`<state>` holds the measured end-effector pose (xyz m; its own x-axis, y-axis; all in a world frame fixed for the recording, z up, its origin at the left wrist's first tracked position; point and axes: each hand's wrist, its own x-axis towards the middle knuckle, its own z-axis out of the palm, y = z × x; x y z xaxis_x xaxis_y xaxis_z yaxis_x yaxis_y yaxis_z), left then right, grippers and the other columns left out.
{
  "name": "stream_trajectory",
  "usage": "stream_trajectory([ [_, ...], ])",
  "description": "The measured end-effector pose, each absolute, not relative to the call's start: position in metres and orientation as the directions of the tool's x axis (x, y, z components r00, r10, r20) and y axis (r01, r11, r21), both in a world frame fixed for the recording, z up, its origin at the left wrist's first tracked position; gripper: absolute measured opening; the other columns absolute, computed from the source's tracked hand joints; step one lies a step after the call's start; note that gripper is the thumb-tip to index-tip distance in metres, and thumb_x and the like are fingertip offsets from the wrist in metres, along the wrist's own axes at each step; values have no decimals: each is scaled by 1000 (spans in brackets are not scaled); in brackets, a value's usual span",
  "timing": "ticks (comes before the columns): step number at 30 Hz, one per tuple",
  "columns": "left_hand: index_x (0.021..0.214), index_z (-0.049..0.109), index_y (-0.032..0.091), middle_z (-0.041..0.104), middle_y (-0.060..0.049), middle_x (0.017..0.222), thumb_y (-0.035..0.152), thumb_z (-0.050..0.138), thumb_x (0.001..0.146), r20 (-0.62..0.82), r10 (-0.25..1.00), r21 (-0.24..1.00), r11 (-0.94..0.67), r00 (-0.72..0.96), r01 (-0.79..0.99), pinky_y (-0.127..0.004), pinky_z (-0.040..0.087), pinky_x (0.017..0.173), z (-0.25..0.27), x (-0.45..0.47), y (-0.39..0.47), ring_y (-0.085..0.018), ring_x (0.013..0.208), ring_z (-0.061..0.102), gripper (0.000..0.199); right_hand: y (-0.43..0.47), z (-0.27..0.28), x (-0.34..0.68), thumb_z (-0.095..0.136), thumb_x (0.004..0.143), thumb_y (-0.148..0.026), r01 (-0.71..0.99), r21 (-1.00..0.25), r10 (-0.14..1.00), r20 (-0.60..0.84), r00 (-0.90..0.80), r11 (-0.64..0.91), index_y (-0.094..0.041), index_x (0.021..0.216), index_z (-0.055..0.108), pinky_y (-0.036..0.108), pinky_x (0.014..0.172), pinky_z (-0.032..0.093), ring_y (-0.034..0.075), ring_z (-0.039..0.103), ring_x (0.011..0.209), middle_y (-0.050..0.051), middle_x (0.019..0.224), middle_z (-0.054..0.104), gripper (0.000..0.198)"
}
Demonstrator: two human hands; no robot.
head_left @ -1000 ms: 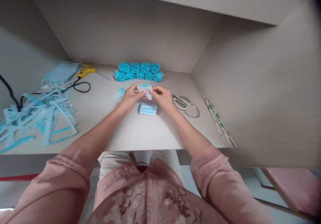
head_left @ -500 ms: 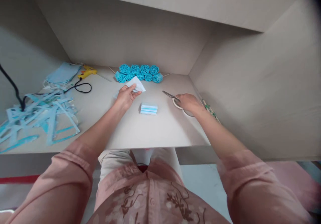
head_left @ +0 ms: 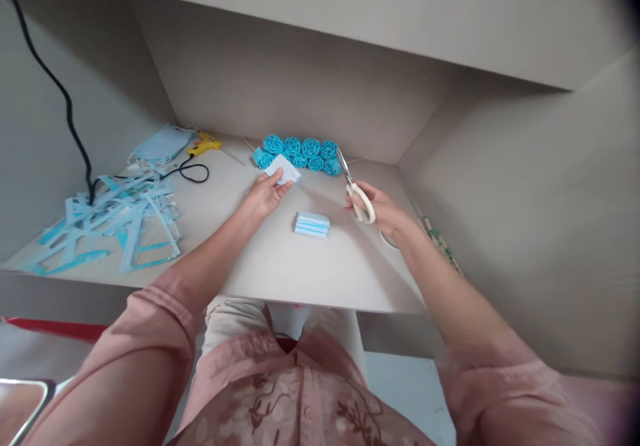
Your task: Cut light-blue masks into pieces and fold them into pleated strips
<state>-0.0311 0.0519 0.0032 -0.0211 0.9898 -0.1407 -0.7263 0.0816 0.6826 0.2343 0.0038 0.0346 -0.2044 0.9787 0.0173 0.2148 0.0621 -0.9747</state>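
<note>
Between the thumb and fingers of my left hand (head_left: 267,193) is a pale blue folded piece of mask fabric (head_left: 284,168). My right hand (head_left: 381,207) holds a pair of scissors (head_left: 361,201) with cream handles, raised off the table, blades pointing up and away. A small stack of pleated blue mask pieces (head_left: 312,224) lies on the table between my hands. Beyond them, two rows of blue rolled flowers (head_left: 300,147) on sticks lie near the back wall; the held piece covers part of the front row.
Cut blue strips (head_left: 115,219) are heaped at the left. Behind them are whole face masks (head_left: 163,145) and a yellow glue gun (head_left: 204,145) with a black cord (head_left: 67,106). A roll of tape (head_left: 389,240) sits partly behind my right wrist. Green-patterned sticks (head_left: 440,243) lie along the right wall.
My right hand has lifted the scissors off the table and turned them so the blades point upward. My left hand keeps the folded piece. The camera view has shifted.
</note>
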Motion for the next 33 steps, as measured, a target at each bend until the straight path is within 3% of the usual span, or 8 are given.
stream_trajectory([
  [2,82,61,16,71,1,76,11,69,82,-150,988,679,88,-21,-729,-16,57,67,3,-32,54,-7,68,67,9,-1,40,214,72,71,-62,2,-999,940,-31,-340,-32,-26,121,60,41,86,56,21,67,86,5,90,69,63],
  [4,82,62,15,71,1,76,12,70,82,-147,989,680,87,-19,-728,-17,57,67,3,-34,55,-7,68,67,8,-4,46,197,64,74,-70,-104,-988,908,-59,-415,-112,-26,119,59,43,83,58,21,68,80,3,85,69,63],
  [13,80,63,13,70,1,72,8,60,89,-207,977,633,95,-49,-769,-14,55,62,3,-37,57,-6,63,66,11,-13,21,179,65,76,-62,-201,-947,803,-87,-589,-250,-20,105,60,27,49,51,13,59,52,0,70,66,51],
  [18,82,64,12,69,1,72,7,57,91,-212,977,626,111,-32,-772,-13,55,63,0,-35,55,-6,62,66,12,-16,8,178,65,78,-62,-224,-923,772,-109,-626,-312,-17,107,60,26,46,51,13,59,50,1,69,68,53],
  [33,86,64,11,71,1,73,7,62,87,-202,979,618,134,9,-775,-12,57,65,1,-32,52,-5,63,67,5,-15,6,175,67,76,-64,-180,-933,770,-137,-623,-312,-16,108,61,24,45,51,12,59,47,1,68,69,58],
])
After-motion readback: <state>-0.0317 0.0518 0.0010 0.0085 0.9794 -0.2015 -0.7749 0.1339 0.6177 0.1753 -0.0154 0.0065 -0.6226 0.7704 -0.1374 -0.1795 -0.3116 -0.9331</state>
